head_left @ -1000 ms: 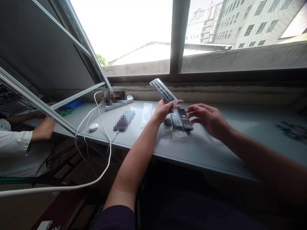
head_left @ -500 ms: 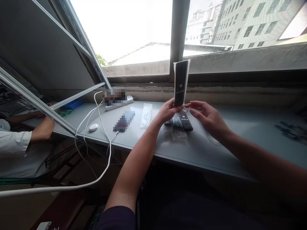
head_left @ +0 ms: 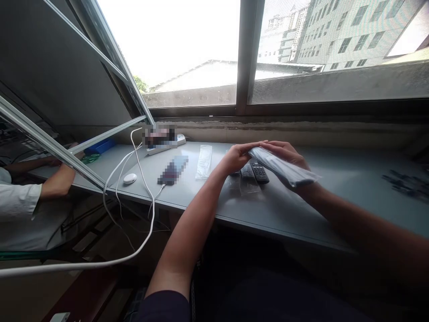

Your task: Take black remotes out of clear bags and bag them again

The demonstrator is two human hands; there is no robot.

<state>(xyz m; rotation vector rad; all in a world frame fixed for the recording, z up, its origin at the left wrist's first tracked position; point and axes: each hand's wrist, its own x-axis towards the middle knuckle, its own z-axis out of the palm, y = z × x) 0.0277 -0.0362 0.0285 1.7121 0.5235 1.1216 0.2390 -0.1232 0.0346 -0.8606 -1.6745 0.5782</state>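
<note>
A remote control in a clear plastic bag (head_left: pixel 284 167) slants down to the right above the table, across my right palm and wrist. My left hand (head_left: pixel 236 157) is closed on its upper left end. My right hand (head_left: pixel 288 153) lies behind and under the bagged remote, fingers bent around its upper end and meeting the left fingertips. The thumb of this hand is hidden. Below the hands, a black remote control (head_left: pixel 259 173) with many buttons lies on the table, beside crumpled clear plastic packaging (head_left: pixel 248 181).
On the grey table (head_left: pixel 187 197) lie a flat white plastic packet (head_left: pixel 203 162), a blurred-out phone (head_left: pixel 173 170) on a cable, a round white case (head_left: pixel 130 179) and a power strip (head_left: pixel 164 145). White cables (head_left: pixel 154 214) loop over the edge. A metal frame (head_left: pixel 87 172) separates another person's arm (head_left: pixel 58 181) at left.
The bagged remote has swung from upright down to the right and now shows its edge. My right hand has come in against it and met the left.
</note>
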